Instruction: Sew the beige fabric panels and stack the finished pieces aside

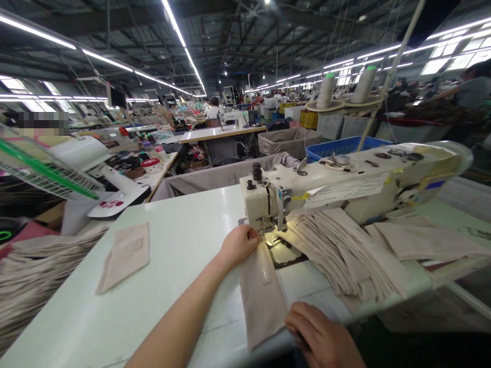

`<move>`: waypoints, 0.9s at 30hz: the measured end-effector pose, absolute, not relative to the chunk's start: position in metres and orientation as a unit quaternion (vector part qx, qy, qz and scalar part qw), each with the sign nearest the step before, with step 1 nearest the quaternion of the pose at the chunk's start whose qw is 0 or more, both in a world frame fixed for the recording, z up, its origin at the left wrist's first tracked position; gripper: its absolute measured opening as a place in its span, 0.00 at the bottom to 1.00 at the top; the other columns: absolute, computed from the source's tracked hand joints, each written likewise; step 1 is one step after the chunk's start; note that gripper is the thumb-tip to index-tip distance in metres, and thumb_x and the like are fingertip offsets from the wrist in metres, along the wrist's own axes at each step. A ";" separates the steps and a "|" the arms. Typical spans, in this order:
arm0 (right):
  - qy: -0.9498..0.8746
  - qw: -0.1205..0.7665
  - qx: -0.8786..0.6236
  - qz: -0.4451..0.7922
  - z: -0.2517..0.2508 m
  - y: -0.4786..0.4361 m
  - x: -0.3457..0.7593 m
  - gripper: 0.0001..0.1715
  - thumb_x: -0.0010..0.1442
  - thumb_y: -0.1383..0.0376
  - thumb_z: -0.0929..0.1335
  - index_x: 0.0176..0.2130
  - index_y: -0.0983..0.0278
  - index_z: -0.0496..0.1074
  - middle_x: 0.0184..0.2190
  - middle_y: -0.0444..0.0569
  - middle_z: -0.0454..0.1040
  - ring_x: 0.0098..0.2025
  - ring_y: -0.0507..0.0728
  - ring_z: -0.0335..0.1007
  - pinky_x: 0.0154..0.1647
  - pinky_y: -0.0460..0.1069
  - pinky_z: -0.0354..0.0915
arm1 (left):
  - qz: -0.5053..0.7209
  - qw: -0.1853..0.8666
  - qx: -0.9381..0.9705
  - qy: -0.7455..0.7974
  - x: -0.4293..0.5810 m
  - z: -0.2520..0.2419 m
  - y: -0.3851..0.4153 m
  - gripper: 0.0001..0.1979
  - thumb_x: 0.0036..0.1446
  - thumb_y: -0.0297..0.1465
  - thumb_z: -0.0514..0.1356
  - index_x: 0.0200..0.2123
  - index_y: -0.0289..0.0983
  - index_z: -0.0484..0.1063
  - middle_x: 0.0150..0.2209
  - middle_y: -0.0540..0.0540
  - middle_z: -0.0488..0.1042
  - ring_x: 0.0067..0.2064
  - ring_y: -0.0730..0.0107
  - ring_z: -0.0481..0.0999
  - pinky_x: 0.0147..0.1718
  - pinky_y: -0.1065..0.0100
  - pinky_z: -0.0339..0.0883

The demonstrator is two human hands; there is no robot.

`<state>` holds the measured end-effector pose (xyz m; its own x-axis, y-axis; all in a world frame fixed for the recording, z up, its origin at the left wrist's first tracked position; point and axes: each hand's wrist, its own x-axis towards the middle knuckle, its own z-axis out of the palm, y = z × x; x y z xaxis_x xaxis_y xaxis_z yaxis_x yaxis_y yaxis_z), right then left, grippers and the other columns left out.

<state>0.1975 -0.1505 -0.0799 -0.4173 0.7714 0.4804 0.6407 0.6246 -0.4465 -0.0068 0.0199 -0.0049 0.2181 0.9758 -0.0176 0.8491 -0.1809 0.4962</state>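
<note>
A beige fabric piece (263, 301) lies lengthwise on the pale table, its far end at the presser foot of a white sewing machine (345, 179). A small stitched strip shows on it. My left hand (238, 246) is closed on the far left edge of this piece, close beside the needle; the fingertips are partly hidden. At the near right corner, my right hand (324, 335) has its fingers curled round the fabric edge by the table's front. The machine's lamp lights the metal needle plate (286, 253).
Right of the needle, a fanned stack of beige pieces (345, 255) lies under the machine arm. One separate beige piece (126, 255) rests on the left, with a larger pile (42, 276) beyond the table edge. A white fan (84, 158), thread cones (326, 92) and a blue basket (345, 145) stand around.
</note>
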 end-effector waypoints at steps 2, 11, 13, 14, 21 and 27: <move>-0.822 0.361 -0.431 0.091 -0.082 -0.150 0.195 0.22 0.43 0.77 0.59 0.36 0.57 0.65 0.32 0.44 0.72 0.32 0.54 0.71 0.31 0.44 0.65 | 0.148 0.200 0.752 0.610 -0.006 -0.004 0.021 0.07 0.53 0.28 0.57 0.23 0.37 0.68 0.23 0.51 0.68 0.25 0.71 0.65 0.25 0.70 0.51; -0.854 0.284 -0.424 0.096 -0.060 -0.150 0.202 0.25 0.50 0.79 0.60 0.43 0.58 0.69 0.43 0.46 0.78 0.39 0.54 0.76 0.36 0.43 0.71 | 0.128 0.024 0.770 0.625 -0.001 0.009 -0.011 0.08 0.63 0.30 0.56 0.41 0.33 0.73 0.45 0.36 0.74 0.48 0.52 0.72 0.45 0.59 0.65; -0.869 0.276 -0.406 0.067 -0.055 -0.151 0.204 0.27 0.52 0.79 0.59 0.47 0.60 0.70 0.48 0.48 0.79 0.40 0.55 0.77 0.37 0.44 0.73 | 0.121 -0.014 0.806 0.579 0.001 0.009 -0.037 0.08 0.62 0.27 0.57 0.42 0.33 0.73 0.47 0.36 0.74 0.50 0.50 0.71 0.49 0.53 0.66; -0.874 0.273 -0.397 0.056 -0.053 -0.152 0.205 0.28 0.52 0.79 0.59 0.49 0.61 0.70 0.49 0.49 0.79 0.40 0.55 0.78 0.37 0.45 0.74 | 0.121 -0.001 0.835 0.537 0.001 0.008 -0.053 0.07 0.62 0.25 0.56 0.41 0.34 0.73 0.46 0.38 0.74 0.48 0.52 0.73 0.48 0.54 0.68; -0.868 0.292 -0.397 0.053 -0.039 -0.152 0.202 0.31 0.49 0.79 0.58 0.48 0.66 0.73 0.45 0.53 0.81 0.37 0.57 0.79 0.35 0.47 0.75 | 0.181 0.055 0.940 0.286 -0.013 -0.024 -0.135 0.14 0.64 0.24 0.54 0.51 0.33 0.71 0.50 0.38 0.78 0.52 0.55 0.77 0.48 0.61 0.77; -0.866 0.265 -0.412 0.095 -0.039 -0.151 0.200 0.30 0.48 0.79 0.58 0.46 0.64 0.73 0.45 0.52 0.80 0.39 0.58 0.78 0.36 0.48 0.75 | 0.173 0.029 0.952 0.251 -0.023 -0.024 -0.132 0.18 0.66 0.24 0.52 0.58 0.32 0.66 0.54 0.36 0.77 0.56 0.54 0.76 0.50 0.61 0.77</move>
